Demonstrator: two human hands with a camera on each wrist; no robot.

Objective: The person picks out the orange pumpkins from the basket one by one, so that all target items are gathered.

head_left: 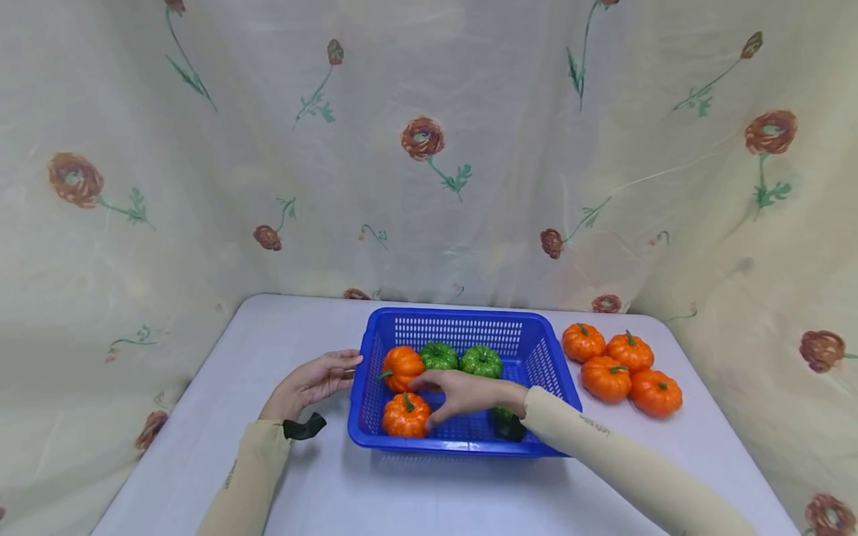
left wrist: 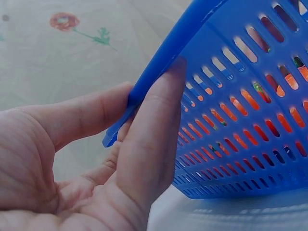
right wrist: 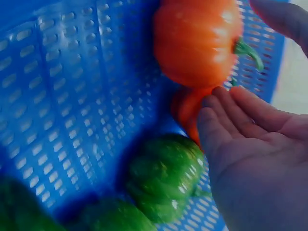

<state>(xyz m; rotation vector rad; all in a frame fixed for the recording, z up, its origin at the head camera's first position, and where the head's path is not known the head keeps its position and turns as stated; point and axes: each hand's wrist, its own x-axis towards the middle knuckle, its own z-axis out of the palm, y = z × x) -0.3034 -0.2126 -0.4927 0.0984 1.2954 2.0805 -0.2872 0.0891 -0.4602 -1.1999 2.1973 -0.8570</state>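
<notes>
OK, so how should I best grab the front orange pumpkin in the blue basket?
Probably grip the rounded sides of the front orange pumpkin, not its thin stem. Come from above, slightly from the right: it sits in the near-left corner of the blue basket, with another orange pumpkin behind.

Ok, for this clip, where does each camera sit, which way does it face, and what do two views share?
Head: worn on the head, facing forward and down at the blue basket; left hand, right hand and sleeved arms show.
Left wrist: worn there, facing the basket's slotted wall from outside; the left fingers pinch the rim.
Right wrist: worn there, facing into the basket; right palm and fingers show.
Shared: head and right wrist both see orange pumpkins and green pumpkins inside.
</notes>
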